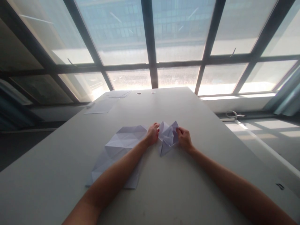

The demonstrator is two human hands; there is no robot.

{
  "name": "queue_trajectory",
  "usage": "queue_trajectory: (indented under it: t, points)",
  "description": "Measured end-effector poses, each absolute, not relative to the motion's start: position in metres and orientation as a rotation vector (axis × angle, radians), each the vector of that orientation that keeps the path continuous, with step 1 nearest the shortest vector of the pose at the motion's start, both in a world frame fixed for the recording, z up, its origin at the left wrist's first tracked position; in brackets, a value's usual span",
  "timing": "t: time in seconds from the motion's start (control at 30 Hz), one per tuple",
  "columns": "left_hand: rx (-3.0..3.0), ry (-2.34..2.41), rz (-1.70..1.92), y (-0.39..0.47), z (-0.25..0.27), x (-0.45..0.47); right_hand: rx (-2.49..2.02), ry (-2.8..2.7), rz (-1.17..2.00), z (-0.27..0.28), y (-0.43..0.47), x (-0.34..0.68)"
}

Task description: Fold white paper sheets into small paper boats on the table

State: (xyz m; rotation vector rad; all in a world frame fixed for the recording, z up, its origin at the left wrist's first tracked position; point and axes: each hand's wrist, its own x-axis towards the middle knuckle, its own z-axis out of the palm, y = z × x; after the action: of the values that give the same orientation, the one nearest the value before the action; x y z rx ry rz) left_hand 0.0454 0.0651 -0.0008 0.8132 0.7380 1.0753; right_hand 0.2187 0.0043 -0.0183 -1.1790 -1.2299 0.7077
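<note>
Between my hands is a folded piece of white paper (167, 134), with pointed flaps standing up and one long point toward me. My left hand (153, 133) is closed on its left edge, fingers pinched. At the right edge, my right hand (184, 138) pinches a flap between thumb and fingers. A larger creased sheet of paper (123, 142) lies to the left, partly hidden under my left forearm. Its fold lines show, and parts of it rise off the table.
The white table (199, 187) stretches away toward large windows (178, 31). Flat sheets of paper (99, 107) lie at its far left, near a round hole (138, 93) in the tabletop. Beyond the right edge, a coiled white cable (231, 114) lies near the wall.
</note>
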Motion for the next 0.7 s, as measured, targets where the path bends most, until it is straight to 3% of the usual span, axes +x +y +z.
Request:
queue_trajectory:
  t: [0.3,0.6,0.7]
  points:
    - [1.049,0.606,0.844,0.048,0.008,0.042,-1.294,-1.224,0.56,-0.017,0.003,0.222]
    - [1.065,0.659,0.813,0.058,-0.006,0.044,-1.216,-1.245,0.619,-0.017,0.005,0.222]
    - [1.046,0.662,0.867,0.061,-0.011,0.045,-1.251,-1.216,0.423,-0.014,0.004,0.225]
